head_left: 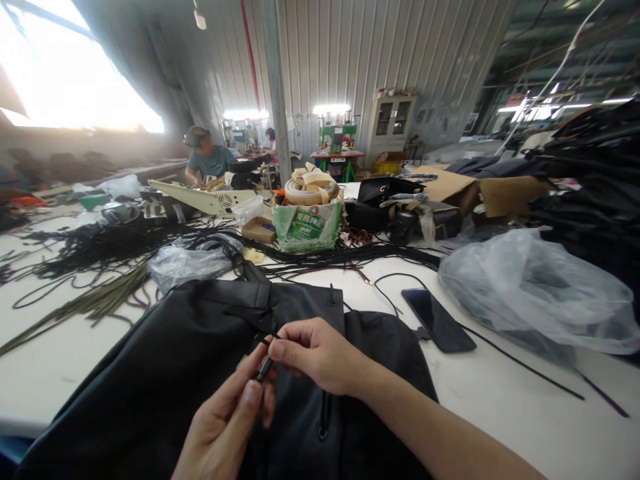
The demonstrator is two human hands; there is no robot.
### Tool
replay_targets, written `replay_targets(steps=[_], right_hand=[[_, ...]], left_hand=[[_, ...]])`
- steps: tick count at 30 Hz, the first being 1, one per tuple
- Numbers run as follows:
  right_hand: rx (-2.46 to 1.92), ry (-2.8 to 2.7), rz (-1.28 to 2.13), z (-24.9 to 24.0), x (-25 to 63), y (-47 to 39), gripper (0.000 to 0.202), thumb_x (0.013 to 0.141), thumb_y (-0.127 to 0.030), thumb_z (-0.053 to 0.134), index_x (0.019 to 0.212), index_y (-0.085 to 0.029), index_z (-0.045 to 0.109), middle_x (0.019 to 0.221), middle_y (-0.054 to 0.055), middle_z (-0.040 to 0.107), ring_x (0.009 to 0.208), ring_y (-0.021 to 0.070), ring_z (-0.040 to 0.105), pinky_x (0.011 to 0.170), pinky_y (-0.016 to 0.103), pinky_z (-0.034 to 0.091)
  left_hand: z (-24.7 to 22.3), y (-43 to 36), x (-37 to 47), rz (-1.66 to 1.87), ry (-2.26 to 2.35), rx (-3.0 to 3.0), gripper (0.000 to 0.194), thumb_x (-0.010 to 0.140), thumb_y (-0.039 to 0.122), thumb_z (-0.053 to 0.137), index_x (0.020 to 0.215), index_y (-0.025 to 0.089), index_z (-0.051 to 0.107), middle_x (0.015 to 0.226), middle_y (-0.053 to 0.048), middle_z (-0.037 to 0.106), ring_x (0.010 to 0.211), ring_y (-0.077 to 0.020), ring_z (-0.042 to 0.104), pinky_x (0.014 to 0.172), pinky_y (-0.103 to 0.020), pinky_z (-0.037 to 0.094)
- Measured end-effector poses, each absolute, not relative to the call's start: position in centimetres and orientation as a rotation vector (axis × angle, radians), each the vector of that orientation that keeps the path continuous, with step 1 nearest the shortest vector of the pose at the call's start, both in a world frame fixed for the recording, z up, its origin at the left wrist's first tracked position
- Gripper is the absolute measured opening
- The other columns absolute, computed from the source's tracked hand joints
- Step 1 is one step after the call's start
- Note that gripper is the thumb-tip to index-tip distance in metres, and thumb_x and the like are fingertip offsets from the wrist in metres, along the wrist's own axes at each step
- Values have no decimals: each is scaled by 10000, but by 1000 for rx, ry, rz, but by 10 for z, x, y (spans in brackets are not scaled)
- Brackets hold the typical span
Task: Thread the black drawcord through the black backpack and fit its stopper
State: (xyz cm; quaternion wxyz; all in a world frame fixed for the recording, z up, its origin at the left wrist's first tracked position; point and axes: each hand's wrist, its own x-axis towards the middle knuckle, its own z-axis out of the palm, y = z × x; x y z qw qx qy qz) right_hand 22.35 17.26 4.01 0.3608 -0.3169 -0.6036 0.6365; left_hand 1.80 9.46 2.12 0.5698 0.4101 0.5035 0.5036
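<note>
Over a black bag [195,347] with metal eyelets, my two hands meet near the middle of the view. My left hand [233,407] is closed on a small dark cord lock [264,368], held between thumb and fingers. Just above it, my right hand [313,353] pinches a thin black cord [270,339] at the top of the cord lock. Fingers hide part of both. Lower right of the hands, a black cord runs through an eyelet [323,433] in the bag.
A dark phone [437,320] and clear plastic bags [540,287] lie to the right. Behind the black bag stand a green-and-white box [307,227] of rolled strips and bundles of black cords [135,243]. A co-worker [207,157] sits at the far left.
</note>
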Motion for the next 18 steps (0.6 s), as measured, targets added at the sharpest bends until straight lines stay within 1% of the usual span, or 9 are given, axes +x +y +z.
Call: replay_targets(steps=[2, 4, 6, 8, 12, 14, 18], right_hand=[[-812, -1564, 1650, 39, 225, 173, 625, 925, -759, 804, 800, -157, 693, 643, -44, 573, 584, 94, 451, 558, 258, 314], [-822, -1559, 1667, 38, 225, 175, 631, 901, -757, 831, 771, -162, 666, 625, -54, 563, 563, 84, 430, 540, 254, 296], [-845, -1543, 1676, 35, 226, 176, 648, 868, -763, 857, 737, -170, 633, 610, -59, 560, 547, 79, 416, 518, 252, 278], [-874, -1536, 1666, 33, 225, 177, 661, 857, -772, 860, 717, -175, 615, 606, -59, 565, 542, 79, 416, 507, 252, 274], [-913, -1527, 1616, 31, 224, 177, 646, 867, -773, 850, 750, -172, 647, 621, -54, 577, 553, 89, 432, 513, 252, 289], [-928, -1529, 1600, 32, 224, 177, 638, 873, -769, 847, 757, -173, 648, 624, -52, 578, 558, 92, 437, 516, 253, 295], [-957, -1572, 1568, 31, 225, 178, 631, 900, -752, 833, 733, -181, 624, 609, -55, 568, 557, 94, 432, 522, 255, 308]], left_hand=[[20, 96, 19, 1191, 1183, 1013, 707, 899, 653, 853, 1446, 211, 773, 822, -59, 755, 769, -194, 675, 762, -287, 599], [20, 99, 21, 1219, 1193, 1097, 628, 907, 634, 851, 1381, 222, 818, 801, -53, 740, 744, -189, 660, 761, -289, 592], [22, 103, 24, 1229, 1181, 1188, 554, 881, 609, 882, 1292, 238, 866, 795, -57, 740, 711, -195, 648, 738, -304, 599], [25, 106, 27, 1232, 1173, 1231, 517, 841, 601, 915, 1217, 248, 894, 832, -76, 766, 698, -214, 655, 699, -323, 613], [30, 106, 36, 1321, 1250, 1127, 551, 778, 629, 951, 1176, 253, 901, 892, -91, 803, 753, -256, 707, 685, -341, 641], [31, 104, 40, 1348, 1292, 1091, 583, 760, 642, 958, 1182, 245, 896, 879, -85, 808, 753, -262, 717, 682, -347, 651], [28, 105, 41, 1320, 1288, 1102, 617, 792, 655, 930, 1221, 214, 880, 828, -77, 806, 688, -244, 714, 665, -353, 662]])
